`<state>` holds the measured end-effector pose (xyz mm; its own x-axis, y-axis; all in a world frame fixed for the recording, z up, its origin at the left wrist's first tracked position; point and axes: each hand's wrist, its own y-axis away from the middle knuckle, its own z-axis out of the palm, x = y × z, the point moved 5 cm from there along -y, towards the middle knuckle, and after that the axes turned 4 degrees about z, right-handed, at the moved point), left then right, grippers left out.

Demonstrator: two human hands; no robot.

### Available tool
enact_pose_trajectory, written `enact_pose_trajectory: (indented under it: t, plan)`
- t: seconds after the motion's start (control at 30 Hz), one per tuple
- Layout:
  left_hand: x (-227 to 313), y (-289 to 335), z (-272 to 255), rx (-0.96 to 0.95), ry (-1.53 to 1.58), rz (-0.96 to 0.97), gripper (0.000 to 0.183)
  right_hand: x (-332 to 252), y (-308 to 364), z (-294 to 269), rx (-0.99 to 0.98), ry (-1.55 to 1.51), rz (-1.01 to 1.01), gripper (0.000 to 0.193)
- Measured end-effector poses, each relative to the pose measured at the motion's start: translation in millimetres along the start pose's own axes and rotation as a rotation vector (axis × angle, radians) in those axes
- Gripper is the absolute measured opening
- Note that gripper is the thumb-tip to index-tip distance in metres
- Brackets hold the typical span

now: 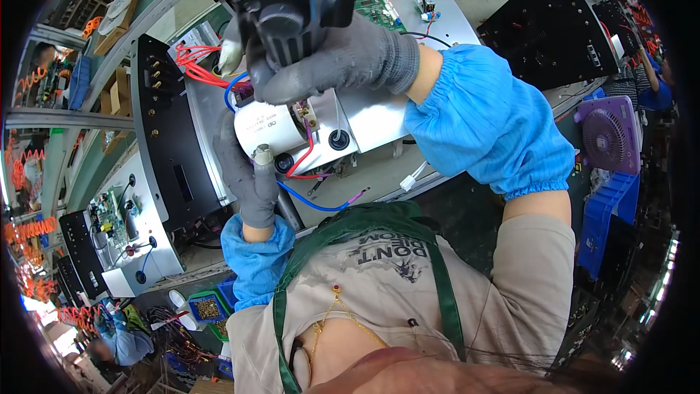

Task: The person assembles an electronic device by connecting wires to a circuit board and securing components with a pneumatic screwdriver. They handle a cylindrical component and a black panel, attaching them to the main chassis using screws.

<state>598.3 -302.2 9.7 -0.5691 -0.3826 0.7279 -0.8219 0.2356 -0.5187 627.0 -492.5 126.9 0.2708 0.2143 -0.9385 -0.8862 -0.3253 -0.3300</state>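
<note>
My right hand (339, 66), in a grey glove, is closed around a dark tool (283, 18) that looks like a power drill. The tool stands over the chassis, and its tip is hidden from view. My left hand (248, 175), gloved as well, wraps the near left side of a white cylinder (268, 130), with the thumb lying against it. The cylinder sits on a silver metal chassis (397, 113) that has a black front panel (168, 131). Red wires (197, 66) run beyond the cylinder, and a blue wire (310, 204) with a loose end hangs on the near side.
A green circuit board (375, 6) is mounted on the chassis's far part. Another black panel (550, 25) stands at far right. A purple fan (609, 133) and a blue crate (607, 211) are on the right. A second chassis (135, 237) lies at left, above small-parts bins (208, 310).
</note>
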Motion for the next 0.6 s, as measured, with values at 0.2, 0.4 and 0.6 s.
enact_pose_trajectory:
  t: [0.2, 0.4, 0.6]
  plan:
    - [0.6, 0.4, 0.5, 0.003, 0.029, -0.009, 0.061, 8.1, -3.0, -7.8, 0.148, 0.189, 0.129, 0.025]
    - [1.2, 0.4, -0.2, -0.015, 0.004, 0.01, 0.061, 14.5, -2.4, -9.3, 0.16, 0.127, 0.089, 0.023]
    - [0.4, 0.7, -1.0, -0.014, -0.031, 0.024, 0.061, 9.3, -0.5, -3.2, 0.122, 0.109, 0.039, 0.023]
